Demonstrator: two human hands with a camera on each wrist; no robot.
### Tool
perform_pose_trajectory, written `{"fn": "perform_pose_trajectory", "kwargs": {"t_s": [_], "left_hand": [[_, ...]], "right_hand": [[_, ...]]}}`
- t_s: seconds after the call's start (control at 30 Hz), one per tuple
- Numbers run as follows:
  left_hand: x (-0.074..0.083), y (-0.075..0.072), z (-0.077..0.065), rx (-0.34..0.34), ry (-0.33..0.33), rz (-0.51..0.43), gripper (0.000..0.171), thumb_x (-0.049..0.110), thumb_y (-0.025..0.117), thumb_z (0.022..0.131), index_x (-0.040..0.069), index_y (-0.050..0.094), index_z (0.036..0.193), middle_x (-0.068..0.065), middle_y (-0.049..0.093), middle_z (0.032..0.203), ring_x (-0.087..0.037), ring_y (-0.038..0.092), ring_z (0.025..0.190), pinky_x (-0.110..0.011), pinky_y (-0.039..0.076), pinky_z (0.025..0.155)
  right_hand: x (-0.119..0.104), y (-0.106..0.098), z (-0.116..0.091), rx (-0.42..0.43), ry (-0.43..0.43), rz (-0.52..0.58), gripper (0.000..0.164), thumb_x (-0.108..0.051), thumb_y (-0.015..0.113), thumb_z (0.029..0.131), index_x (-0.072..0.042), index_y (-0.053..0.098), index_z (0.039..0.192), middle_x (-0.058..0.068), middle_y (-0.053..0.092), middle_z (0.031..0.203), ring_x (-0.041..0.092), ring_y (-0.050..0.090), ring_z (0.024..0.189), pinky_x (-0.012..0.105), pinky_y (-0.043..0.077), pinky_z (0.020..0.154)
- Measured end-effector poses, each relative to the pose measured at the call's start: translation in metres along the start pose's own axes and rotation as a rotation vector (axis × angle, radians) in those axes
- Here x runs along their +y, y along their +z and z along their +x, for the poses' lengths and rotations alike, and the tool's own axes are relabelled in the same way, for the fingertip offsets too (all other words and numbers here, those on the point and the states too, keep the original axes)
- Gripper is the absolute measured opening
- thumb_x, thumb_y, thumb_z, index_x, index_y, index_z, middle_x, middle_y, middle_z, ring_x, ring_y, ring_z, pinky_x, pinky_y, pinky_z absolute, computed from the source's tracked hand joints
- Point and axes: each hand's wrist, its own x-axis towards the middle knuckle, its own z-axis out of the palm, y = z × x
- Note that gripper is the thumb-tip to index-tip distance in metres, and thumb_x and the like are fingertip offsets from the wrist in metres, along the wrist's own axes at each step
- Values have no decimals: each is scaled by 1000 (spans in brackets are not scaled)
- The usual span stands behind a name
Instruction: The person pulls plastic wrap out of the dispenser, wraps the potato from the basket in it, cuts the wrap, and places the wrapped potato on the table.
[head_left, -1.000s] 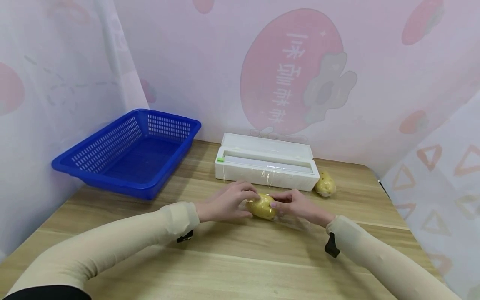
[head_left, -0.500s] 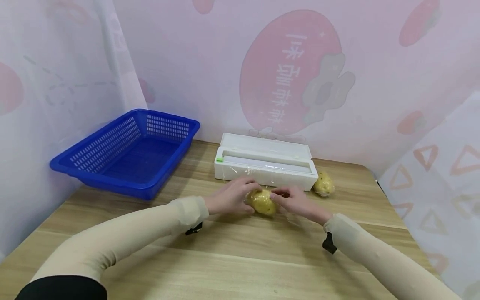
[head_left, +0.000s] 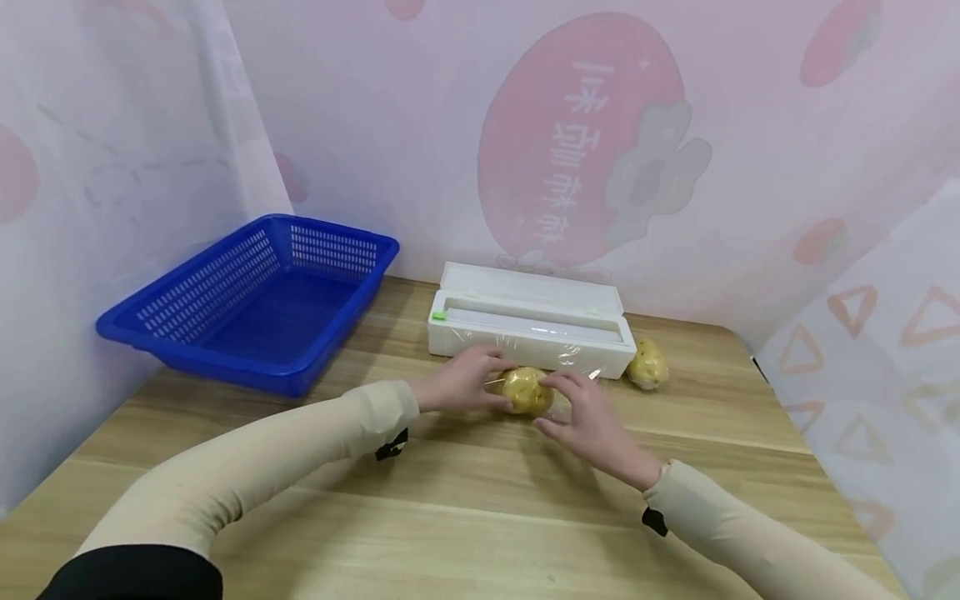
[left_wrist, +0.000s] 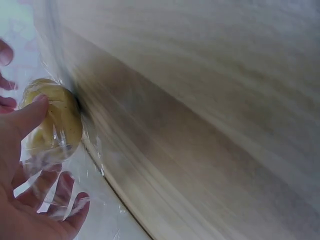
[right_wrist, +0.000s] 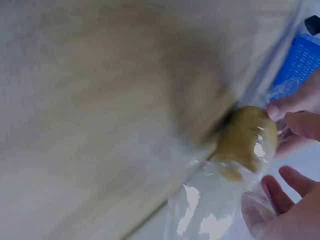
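Observation:
A yellow potato (head_left: 527,391) lies on the table in clear plastic wrap (right_wrist: 204,212), in front of the white wrap box (head_left: 528,343). My left hand (head_left: 463,380) grips its left side; in the left wrist view the thumb (left_wrist: 31,117) presses on the potato (left_wrist: 60,122), and the other fingers are bent among the film. On the right side, my right hand (head_left: 592,423) has thumb and forefinger spread, with the forefinger at the potato's upper edge. Film stretches from the potato toward the box, near the right hand's fingers (right_wrist: 295,182).
Another wrapped potato (head_left: 648,365) rests against the box's right end. A blue plastic basket (head_left: 300,371) stands at the left of the wooden table (head_left: 480,517). The box's lid (head_left: 531,287) is raised at the back, near the printed curtain (head_left: 420,150).
The potato has rolled or shifted slightly away toward the box. My left hand has moved forward with it. The right thumb has come off the potato and spread from the forefinger.

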Motion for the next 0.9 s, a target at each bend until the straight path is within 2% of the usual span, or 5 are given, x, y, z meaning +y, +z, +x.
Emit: {"fn": "perform_pose_trajectory", "kwargs": {"t_s": [0.17, 0.4, 0.67, 0.9], "left_hand": [[-4, 1, 0, -14, 17, -8, 61, 35, 81, 82, 3, 61, 130, -10, 63, 120, -24, 57, 109, -38, 44, 97], [-4, -1, 2, 5, 31, -24, 55, 33, 80, 84, 4, 60, 127, -6, 64, 119, -24, 56, 112, -42, 35, 105], [-4, -2, 1, -35, 0, -25, 52, 34, 76, 87, 7, 59, 128, -3, 64, 120, -23, 55, 114, -43, 33, 105], [-8, -3, 2, -52, -32, -13, 51, 35, 76, 87, 10, 60, 128, 0, 64, 119, -21, 54, 113, -39, 36, 100]], "right_hand": [[7, 11, -2, 28, 29, -8, 64, -8, 91, 67, 6, 61, 122, 18, 59, 119, 35, 54, 112, 50, 43, 98], [18, 17, 5, 30, 33, -61, 68, -14, 94, 64, 5, 61, 120, 17, 59, 118, 33, 55, 109, 48, 43, 97], [40, 6, 12, -30, -135, -95, 64, -20, 94, 64, 5, 65, 114, 16, 64, 113, 32, 57, 106, 48, 44, 93], [37, 5, 11, -57, -91, -105, 63, -21, 92, 68, 3, 64, 119, 13, 60, 117, 29, 54, 110, 44, 44, 95]]}}
